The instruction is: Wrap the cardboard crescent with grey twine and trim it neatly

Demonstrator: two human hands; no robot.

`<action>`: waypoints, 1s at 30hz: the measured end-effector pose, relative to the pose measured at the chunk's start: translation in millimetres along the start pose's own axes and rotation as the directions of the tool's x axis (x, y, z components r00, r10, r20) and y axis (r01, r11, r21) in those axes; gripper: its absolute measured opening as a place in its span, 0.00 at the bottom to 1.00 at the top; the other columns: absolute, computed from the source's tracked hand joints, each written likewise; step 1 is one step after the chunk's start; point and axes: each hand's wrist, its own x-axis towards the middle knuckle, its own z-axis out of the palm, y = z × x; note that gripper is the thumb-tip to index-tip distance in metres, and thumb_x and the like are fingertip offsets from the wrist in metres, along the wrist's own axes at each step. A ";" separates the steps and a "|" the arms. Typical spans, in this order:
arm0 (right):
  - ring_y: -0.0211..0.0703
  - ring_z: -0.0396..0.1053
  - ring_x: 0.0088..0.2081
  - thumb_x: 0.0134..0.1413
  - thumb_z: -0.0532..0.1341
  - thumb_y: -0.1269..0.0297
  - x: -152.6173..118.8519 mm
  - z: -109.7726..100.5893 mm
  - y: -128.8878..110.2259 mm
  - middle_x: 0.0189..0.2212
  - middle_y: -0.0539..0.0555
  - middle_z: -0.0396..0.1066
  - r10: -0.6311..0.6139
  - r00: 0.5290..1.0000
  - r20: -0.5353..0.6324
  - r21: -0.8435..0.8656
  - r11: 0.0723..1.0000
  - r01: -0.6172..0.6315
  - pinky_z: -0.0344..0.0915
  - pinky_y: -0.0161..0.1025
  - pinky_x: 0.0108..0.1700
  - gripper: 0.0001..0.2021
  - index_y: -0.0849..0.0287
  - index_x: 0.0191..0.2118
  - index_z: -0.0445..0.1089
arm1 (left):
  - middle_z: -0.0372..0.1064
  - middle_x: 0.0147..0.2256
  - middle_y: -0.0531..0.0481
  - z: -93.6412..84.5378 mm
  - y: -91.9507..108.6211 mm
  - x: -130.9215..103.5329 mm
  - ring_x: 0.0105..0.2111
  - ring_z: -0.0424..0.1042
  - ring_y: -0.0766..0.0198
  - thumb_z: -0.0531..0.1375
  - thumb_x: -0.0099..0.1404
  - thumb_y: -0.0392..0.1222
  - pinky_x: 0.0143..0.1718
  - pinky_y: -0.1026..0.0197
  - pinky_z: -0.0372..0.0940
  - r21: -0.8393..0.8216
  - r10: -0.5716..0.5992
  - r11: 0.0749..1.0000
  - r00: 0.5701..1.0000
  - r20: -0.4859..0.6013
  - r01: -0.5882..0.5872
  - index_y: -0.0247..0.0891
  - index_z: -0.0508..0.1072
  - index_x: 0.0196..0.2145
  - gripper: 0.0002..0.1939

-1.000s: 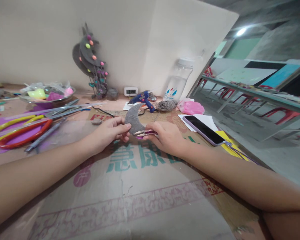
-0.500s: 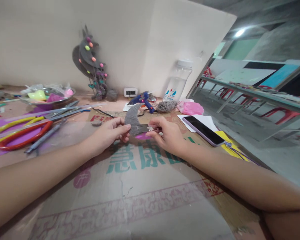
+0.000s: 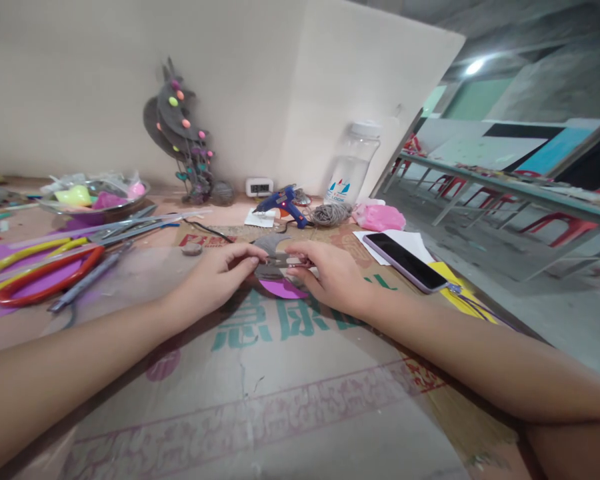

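Low over the cardboard, my two hands meet around a grey crescent wrapped in yarn (image 3: 269, 270). My left hand (image 3: 235, 268) is closed, thumb and forefinger pinching the crescent's left edge. From the other side my right hand (image 3: 330, 270) is closed too, its thumb and forefinger at the crescent's right part. Whether a smaller item sits in that right pinch is too blurred to tell. A purple piece (image 3: 283, 288) shows just below the crescent, between the hands.
Behind the hands are a blue glue gun (image 3: 285, 203), a grey yarn ball (image 3: 331, 214) and a water bottle (image 3: 353, 163). A phone (image 3: 405, 261) lies at right. Scissors (image 3: 50, 273) and a metal bowl (image 3: 97, 210) are left. A decorated crescent ornament (image 3: 173, 123) stands against the wall.
The crescent, upright before, now lies lower and flatter. My left hand has moved right, closer to my right hand, and more of the purple piece shows.
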 end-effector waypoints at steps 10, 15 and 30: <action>0.42 0.69 0.39 0.60 0.53 0.60 -0.3 0.6 -0.4 0.41 0.54 0.73 -0.048 0.999 -0.001 -0.039 0.998 0.048 0.61 0.38 0.40 0.13 0.60 0.46 0.66 | 0.71 0.32 0.53 -0.4 9.8 -4.1 0.34 0.69 0.64 0.56 0.61 0.45 0.36 0.63 0.62 0.149 0.113 0.982 0.993 0.030 -0.116 0.39 0.72 0.33 0.09; 0.41 0.69 0.37 0.57 0.56 0.57 1.2 -1.0 -1.6 0.40 0.54 0.72 0.086 0.995 0.041 0.099 0.991 -0.090 0.61 0.38 0.39 0.16 0.58 0.48 0.65 | 0.66 0.26 0.55 -1.6 12.1 -3.8 0.28 0.66 0.66 0.54 0.63 0.44 0.31 0.65 0.60 0.140 0.085 0.987 0.996 -0.005 -0.083 0.38 0.69 0.27 0.10; 0.34 0.69 0.29 0.44 0.65 0.65 4.1 10.5 -6.5 0.30 0.49 0.73 0.192 0.877 0.442 0.591 0.673 -0.445 0.63 0.31 0.32 0.14 0.58 0.41 0.73 | 0.70 0.33 0.52 -4.4 9.7 -3.8 0.36 0.68 0.64 0.54 0.64 0.44 0.40 0.62 0.62 0.146 0.203 0.973 0.966 -0.162 -0.180 0.39 0.72 0.33 0.09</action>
